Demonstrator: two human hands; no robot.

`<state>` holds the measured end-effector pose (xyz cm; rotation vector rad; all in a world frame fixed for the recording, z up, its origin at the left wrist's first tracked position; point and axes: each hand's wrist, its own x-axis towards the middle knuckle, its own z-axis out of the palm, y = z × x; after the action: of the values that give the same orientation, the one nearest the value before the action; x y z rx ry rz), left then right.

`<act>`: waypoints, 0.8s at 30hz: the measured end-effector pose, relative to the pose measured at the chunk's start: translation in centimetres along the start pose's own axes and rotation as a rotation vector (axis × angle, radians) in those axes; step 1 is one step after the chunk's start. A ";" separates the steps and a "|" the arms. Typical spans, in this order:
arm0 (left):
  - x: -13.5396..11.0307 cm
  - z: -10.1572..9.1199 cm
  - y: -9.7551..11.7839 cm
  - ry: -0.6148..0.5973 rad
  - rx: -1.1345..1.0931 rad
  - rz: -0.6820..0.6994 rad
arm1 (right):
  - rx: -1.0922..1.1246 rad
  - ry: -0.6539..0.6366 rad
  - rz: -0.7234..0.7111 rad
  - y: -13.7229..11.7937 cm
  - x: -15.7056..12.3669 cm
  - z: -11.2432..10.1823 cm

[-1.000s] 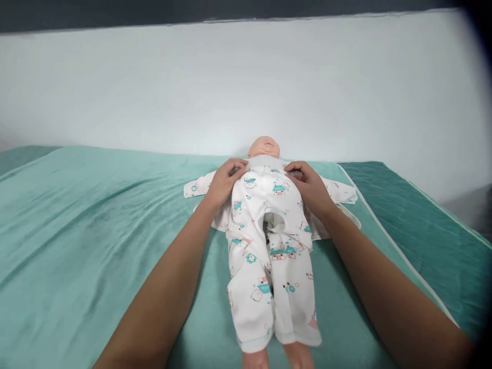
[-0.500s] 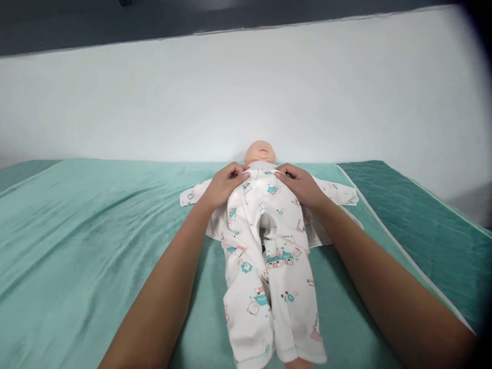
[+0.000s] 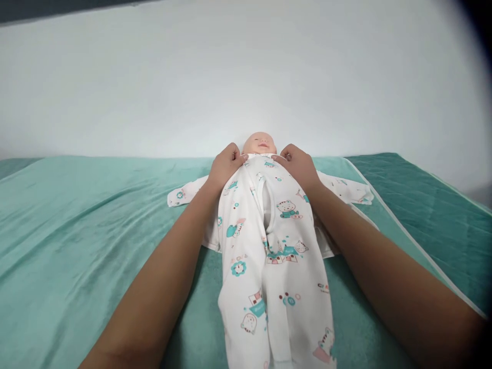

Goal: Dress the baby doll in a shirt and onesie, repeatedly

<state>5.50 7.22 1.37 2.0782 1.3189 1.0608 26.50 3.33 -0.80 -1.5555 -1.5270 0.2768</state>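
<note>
A baby doll [image 3: 260, 142] lies on its back with its head toward the wall. White printed baby pants [image 3: 246, 230] with a split crotch cover its trunk and legs, their waistband just below the doll's chin. My left hand [image 3: 226, 165] pinches the waistband at its left corner between thumb and bent fingers. At the right corner, my right hand [image 3: 296, 165] grips the same waistband in a like pinch. Beneath the pants a white printed baby top [image 3: 346, 190] is spread, its sleeves stretched out to both sides. The doll's feet are out of sight.
A light green cloth [image 3: 96, 230] with soft wrinkles covers the surface under the doll. To the right, past a pale edging, lies a darker green quilted cover [image 3: 434, 220]. A white wall [image 3: 192, 77] rises directly behind the doll's head.
Both hands have drawn the waistband up toward the doll's chin, and the pants look stretched longer and smoother. The camera view has shifted closer and lower.
</note>
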 end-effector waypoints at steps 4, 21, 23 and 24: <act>-0.1 0.3 -0.1 0.042 -0.049 0.015 | 0.003 0.066 -0.200 0.8 -0.5 0.0; -12.3 -2.0 -1.3 0.146 0.463 0.168 | -0.163 -0.059 -0.334 1.4 -11.9 -3.3; -14.7 -2.1 -0.6 0.092 0.486 0.173 | -0.195 -0.081 -0.364 0.8 -13.8 -3.7; -15.8 -2.2 -0.2 0.068 0.488 0.174 | -0.209 -0.100 -0.377 0.5 -14.7 -3.9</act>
<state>-0.24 -6.96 -3.14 2.5703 1.5770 0.9538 26.51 -11.29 -5.14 -1.3884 -1.9408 -0.0213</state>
